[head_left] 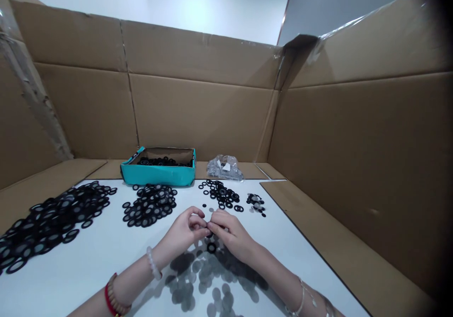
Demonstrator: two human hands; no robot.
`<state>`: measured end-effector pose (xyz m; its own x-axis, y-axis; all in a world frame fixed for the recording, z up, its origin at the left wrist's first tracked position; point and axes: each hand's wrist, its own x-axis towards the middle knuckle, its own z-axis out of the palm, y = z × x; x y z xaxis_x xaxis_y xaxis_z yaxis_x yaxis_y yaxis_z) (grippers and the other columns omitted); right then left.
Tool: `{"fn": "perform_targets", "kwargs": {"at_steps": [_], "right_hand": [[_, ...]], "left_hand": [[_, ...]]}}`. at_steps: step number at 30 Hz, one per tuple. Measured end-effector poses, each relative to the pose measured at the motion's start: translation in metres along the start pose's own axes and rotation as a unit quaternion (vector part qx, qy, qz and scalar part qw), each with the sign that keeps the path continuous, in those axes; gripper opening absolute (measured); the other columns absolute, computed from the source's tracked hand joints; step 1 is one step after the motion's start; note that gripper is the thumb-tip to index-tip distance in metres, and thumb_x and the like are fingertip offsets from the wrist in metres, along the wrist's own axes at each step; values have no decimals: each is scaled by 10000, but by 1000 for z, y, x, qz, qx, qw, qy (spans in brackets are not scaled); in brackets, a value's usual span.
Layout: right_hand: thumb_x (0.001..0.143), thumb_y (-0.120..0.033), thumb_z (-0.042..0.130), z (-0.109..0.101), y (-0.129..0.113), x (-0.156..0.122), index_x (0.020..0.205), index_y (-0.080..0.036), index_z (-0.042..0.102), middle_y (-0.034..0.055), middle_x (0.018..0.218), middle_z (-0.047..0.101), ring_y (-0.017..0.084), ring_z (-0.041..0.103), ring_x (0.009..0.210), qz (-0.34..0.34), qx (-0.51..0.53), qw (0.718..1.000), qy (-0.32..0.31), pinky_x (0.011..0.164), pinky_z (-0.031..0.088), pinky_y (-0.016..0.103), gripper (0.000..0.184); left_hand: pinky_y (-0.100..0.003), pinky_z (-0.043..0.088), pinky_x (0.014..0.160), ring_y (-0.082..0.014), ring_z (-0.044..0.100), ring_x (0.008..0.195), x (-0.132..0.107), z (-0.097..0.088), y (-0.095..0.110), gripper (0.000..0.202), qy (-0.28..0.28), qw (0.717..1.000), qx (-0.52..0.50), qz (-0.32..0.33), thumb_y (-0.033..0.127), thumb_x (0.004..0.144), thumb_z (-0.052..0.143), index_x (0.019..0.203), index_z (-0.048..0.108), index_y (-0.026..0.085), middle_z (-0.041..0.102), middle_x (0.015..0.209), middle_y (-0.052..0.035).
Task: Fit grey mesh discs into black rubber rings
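My left hand (193, 225) and my right hand (231, 232) meet at the fingertips, both closed in a pinch. Between them shows part of a small black ring (209, 235), mostly covered by the fingers. Just below on the white table lies another black ring (211, 247). Thin grey see-through discs (208, 272) are scattered under and in front of my wrists. Beyond my fingers is a loose group of black rings (222, 192). To its right sits a smaller cluster of little black and grey discs (255, 203).
Black rings with grey centres form one pile (152, 206) left of my hands and a larger heap (53, 220) at far left. A teal box (159, 175) holding black rings stands at the back, beside a clear plastic bag (225, 167). Cardboard walls (201, 114) surround the table.
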<state>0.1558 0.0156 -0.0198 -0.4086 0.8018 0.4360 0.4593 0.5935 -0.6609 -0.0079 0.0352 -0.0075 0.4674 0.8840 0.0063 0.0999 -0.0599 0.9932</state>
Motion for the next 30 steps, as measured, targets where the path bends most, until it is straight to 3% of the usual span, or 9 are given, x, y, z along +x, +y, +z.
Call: {"fn": "perform_targets", "kwargs": {"at_steps": [6, 11, 15, 18, 23, 27, 30], "right_hand": [[938, -305, 375, 2, 2, 0, 625, -176, 374, -25, 657, 395, 119, 402, 635, 46, 42, 996, 61, 594, 309, 226, 338], [951, -310, 336, 3, -3, -2, 676, -177, 445, -11, 702, 476, 133, 450, 695, 46, 30, 999, 1, 659, 336, 238, 324], [960, -318, 303, -2, -6, -3, 705, -180, 445, -9, 718, 477, 136, 448, 699, 71, 9, 997, 15, 658, 340, 242, 323], [952, -325, 334, -2, -4, -2, 722, -181, 440, -10, 737, 469, 133, 445, 705, 61, 13, 998, 22, 653, 343, 239, 291], [949, -301, 341, 3, 1, -2, 682, -179, 404, -17, 685, 428, 125, 423, 665, 45, 32, 998, 33, 614, 329, 230, 300], [937, -285, 352, 5, 1, -2, 658, -180, 376, -18, 666, 401, 123, 399, 638, 40, 38, 997, 59, 593, 317, 232, 300], [924, -251, 370, 3, -4, -1, 629, -181, 353, -20, 650, 393, 126, 394, 640, 22, 12, 997, 72, 609, 311, 241, 304]], "left_hand": [[-229, 384, 606, -122, 524, 641, -2, 1, 5, 363, 21, 996, -83, -41, 281, 634, 690, 893, 468, 159, 569, 647, 35], [-237, 408, 680, -140, 548, 736, 2, -6, 7, 280, 95, 994, -58, -3, 285, 681, 652, 884, 506, 160, 587, 716, 9], [-256, 426, 694, -154, 555, 741, 3, -10, 6, 161, 40, 996, 19, 79, 270, 708, 623, 806, 562, 159, 592, 756, -11], [-279, 436, 728, -176, 572, 788, 1, -7, 6, 138, 3, 994, 53, 100, 270, 744, 583, 818, 612, 156, 632, 821, -42], [-285, 438, 719, -186, 575, 805, 0, -2, 3, 207, 9, 999, 2, 45, 308, 728, 604, 868, 616, 155, 645, 829, -49], [-252, 411, 642, -143, 552, 691, 1, 1, 1, 367, 32, 998, -62, -6, 307, 680, 663, 986, 532, 151, 581, 674, 13], [-233, 384, 591, -122, 521, 630, -1, 2, 3, 390, 29, 997, -74, -7, 316, 637, 701, 935, 514, 149, 525, 602, 48]]}}
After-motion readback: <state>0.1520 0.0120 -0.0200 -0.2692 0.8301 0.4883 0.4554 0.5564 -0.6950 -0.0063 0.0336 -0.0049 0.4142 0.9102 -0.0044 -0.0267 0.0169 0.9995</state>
